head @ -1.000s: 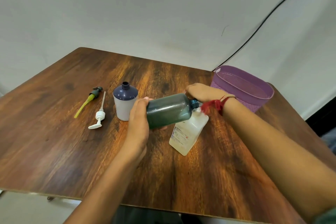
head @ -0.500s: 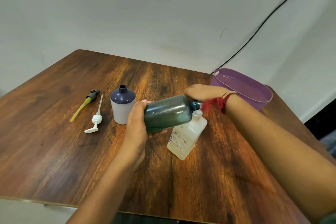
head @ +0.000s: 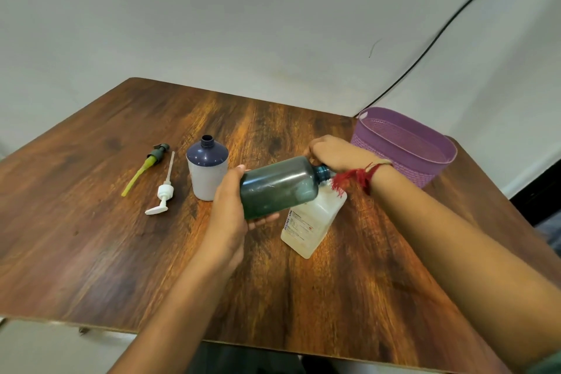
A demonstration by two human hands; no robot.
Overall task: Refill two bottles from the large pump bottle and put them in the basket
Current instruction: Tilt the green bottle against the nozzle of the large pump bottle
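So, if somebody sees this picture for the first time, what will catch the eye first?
First the green bottle, held on its side over the table by the left hand, its neck at the top of the white bottle below, where the right hand curls. Next the purple basket at the far right edge. To the left stands an open blue-topped bottle, two pumps lying beside it.

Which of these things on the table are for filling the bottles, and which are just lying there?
For the job: large translucent green bottle, tipped in the left hand; white square plastic bottle; grey bottle with navy top; purple woven basket; probably the white plastic pump and green-yellow pump.
Just lying about: black cable hanging behind; red thread wristband.
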